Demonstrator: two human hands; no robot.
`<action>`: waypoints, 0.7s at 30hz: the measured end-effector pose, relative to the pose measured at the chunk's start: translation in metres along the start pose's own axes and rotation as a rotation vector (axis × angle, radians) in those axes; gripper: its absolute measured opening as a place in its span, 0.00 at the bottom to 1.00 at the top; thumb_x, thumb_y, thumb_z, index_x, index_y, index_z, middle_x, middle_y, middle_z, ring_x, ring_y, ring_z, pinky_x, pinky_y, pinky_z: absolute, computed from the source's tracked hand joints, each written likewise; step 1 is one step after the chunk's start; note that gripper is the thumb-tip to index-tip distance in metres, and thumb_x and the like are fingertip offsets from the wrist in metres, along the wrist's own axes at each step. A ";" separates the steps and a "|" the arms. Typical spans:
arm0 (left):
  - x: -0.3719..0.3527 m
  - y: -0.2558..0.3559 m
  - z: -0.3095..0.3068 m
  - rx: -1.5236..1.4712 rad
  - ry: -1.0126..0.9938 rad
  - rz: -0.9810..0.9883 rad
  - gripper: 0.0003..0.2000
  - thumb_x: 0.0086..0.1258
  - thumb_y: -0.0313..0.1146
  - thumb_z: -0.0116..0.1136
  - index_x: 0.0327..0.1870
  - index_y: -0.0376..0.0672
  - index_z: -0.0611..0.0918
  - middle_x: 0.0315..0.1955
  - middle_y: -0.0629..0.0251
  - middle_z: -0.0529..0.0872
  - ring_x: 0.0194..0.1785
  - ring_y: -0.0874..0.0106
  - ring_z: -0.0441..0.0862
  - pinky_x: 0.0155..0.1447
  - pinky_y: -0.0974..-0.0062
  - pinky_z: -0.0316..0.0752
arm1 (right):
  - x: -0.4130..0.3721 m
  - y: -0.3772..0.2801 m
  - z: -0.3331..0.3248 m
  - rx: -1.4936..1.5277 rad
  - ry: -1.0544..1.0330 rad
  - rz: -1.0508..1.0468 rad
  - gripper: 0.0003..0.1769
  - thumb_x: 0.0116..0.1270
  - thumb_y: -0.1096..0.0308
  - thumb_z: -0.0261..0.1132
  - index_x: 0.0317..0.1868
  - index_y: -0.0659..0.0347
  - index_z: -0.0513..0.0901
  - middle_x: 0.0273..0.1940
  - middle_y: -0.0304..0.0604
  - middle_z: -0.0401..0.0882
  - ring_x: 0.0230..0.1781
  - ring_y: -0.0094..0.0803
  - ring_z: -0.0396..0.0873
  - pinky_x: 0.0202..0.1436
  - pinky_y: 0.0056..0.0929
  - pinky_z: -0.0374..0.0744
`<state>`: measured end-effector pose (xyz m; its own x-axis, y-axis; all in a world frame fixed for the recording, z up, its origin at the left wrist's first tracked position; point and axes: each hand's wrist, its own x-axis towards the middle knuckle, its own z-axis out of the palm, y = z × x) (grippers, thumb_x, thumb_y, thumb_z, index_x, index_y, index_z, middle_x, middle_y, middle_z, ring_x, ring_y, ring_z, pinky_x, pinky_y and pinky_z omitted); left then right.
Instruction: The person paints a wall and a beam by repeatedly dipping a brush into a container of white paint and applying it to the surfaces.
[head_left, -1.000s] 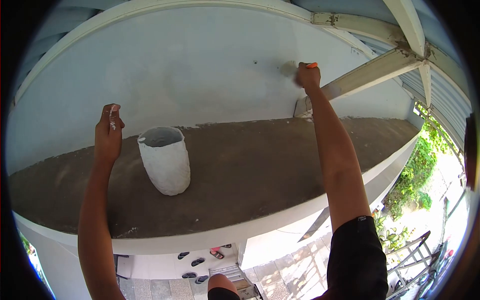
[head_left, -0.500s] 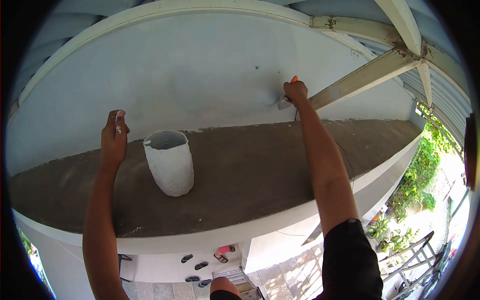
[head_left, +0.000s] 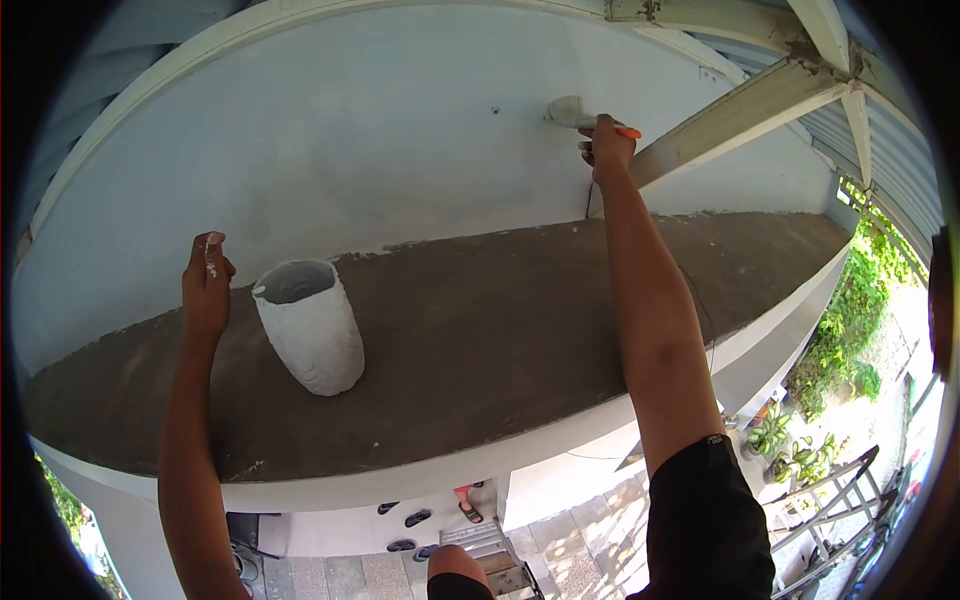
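My right hand (head_left: pixel 612 148) is closed around the handle of a paintbrush (head_left: pixel 568 111), whose orange handle end sticks out to the right. The brush's pale bristles are against the white wall (head_left: pixel 400 130), near a small dark hole. On the left, my left hand (head_left: pixel 207 285) is raised in front of the wall with its fingers curled and white paint on it; nothing shows in it. Beside it a white, paint-caked container (head_left: pixel 318 345) stands on the brown ledge (head_left: pixel 480 350), with greyish contents seen through its open top.
A pale beam (head_left: pixel 740 120) slants from the roof frame down to the wall near my right hand. A thin wire hangs over the ledge's front edge. Far below lie a tiled floor, several sandals (head_left: pixel 418 518), a person's leg (head_left: pixel 466 500), a ladder (head_left: pixel 825 510) and plants (head_left: pixel 770 430).
My right hand has moved up with the paintbrush and turned it, so the bristles now point left and higher on the wall. The view has shifted slightly; the container stays on the ledge.
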<state>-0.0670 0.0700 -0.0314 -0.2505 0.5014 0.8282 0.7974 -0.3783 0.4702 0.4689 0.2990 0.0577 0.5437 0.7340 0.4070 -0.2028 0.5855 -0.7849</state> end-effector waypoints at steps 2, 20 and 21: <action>0.000 -0.001 -0.001 -0.023 0.016 -0.011 0.20 0.86 0.48 0.41 0.57 0.39 0.77 0.24 0.65 0.77 0.28 0.78 0.70 0.36 0.73 0.68 | 0.001 0.002 -0.009 -0.104 0.029 -0.006 0.14 0.70 0.61 0.61 0.41 0.67 0.81 0.32 0.49 0.88 0.19 0.29 0.79 0.23 0.28 0.79; 0.001 -0.004 0.000 0.004 -0.015 -0.032 0.21 0.86 0.49 0.41 0.58 0.40 0.77 0.24 0.67 0.76 0.29 0.78 0.69 0.37 0.74 0.68 | -0.003 0.008 -0.017 -0.381 -0.197 0.066 0.22 0.72 0.57 0.58 0.49 0.71 0.81 0.40 0.51 0.89 0.41 0.42 0.89 0.49 0.44 0.85; 0.002 -0.002 0.000 -0.001 -0.015 -0.031 0.21 0.86 0.49 0.41 0.58 0.40 0.77 0.24 0.67 0.76 0.29 0.78 0.69 0.37 0.74 0.68 | -0.003 0.004 -0.017 -0.383 -0.194 0.063 0.22 0.72 0.57 0.58 0.49 0.71 0.81 0.40 0.51 0.89 0.41 0.42 0.89 0.49 0.44 0.85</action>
<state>-0.0691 0.0721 -0.0314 -0.2667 0.5246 0.8085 0.7887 -0.3633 0.4959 0.4802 0.2929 0.0456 0.3692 0.8366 0.4047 0.1063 0.3946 -0.9127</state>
